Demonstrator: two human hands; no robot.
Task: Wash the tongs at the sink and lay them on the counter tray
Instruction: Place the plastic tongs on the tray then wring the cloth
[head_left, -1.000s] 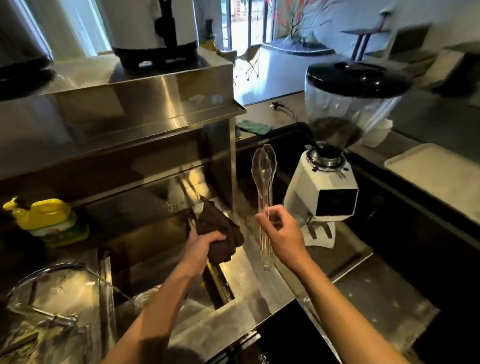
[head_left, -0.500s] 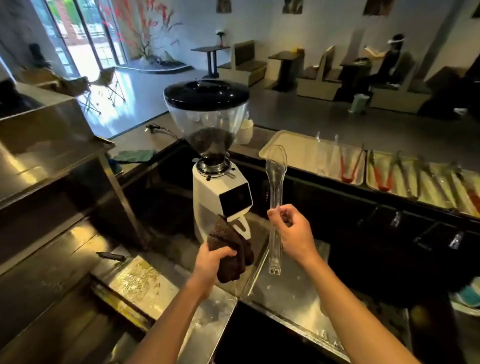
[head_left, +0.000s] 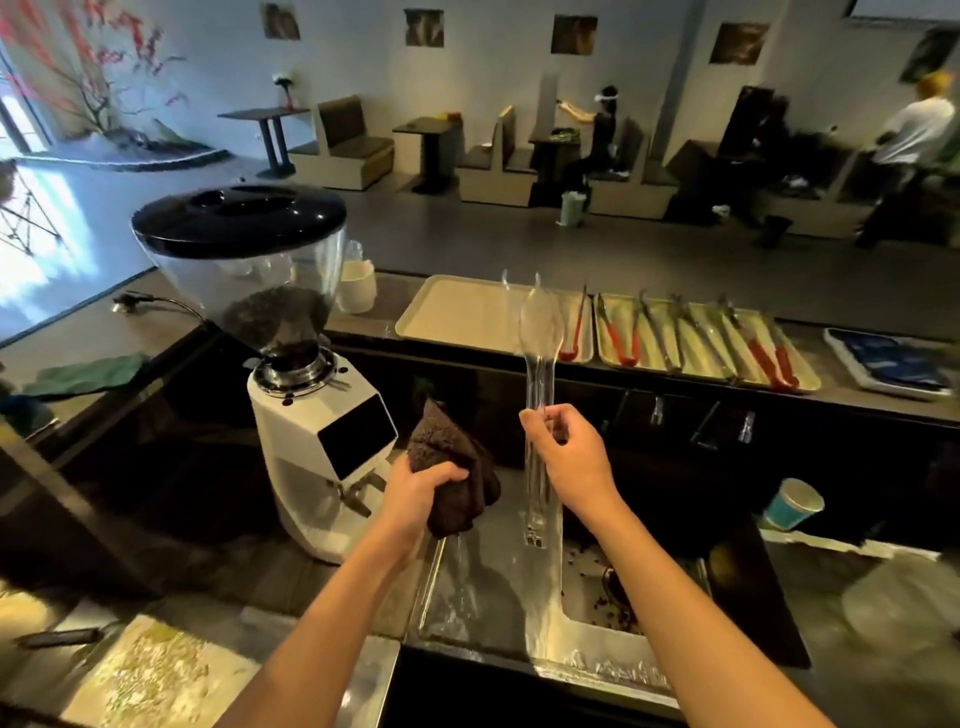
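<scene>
Behind a steel counter (head_left: 519, 597) facing café booths (head_left: 353, 150): clear tongs (head_left: 540, 364) in right-hand fingers (head_left: 545, 431), brown cloth (head_left: 457, 467) in left-hand fingers (head_left: 441, 475).

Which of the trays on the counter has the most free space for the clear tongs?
The left beige tray, behind the clear tongs in the right hand: it shows only a few tongs at its right end, while its neighbour tray is filled across.

This was a café, seen from behind its service counter: a coffee grinder (head_left: 291, 364) full of beans stood at left, trays of tongs (head_left: 701, 338) lined the counter, and booth seats (head_left: 353, 150) with small tables (head_left: 270, 117) filled the upper frame.
</scene>
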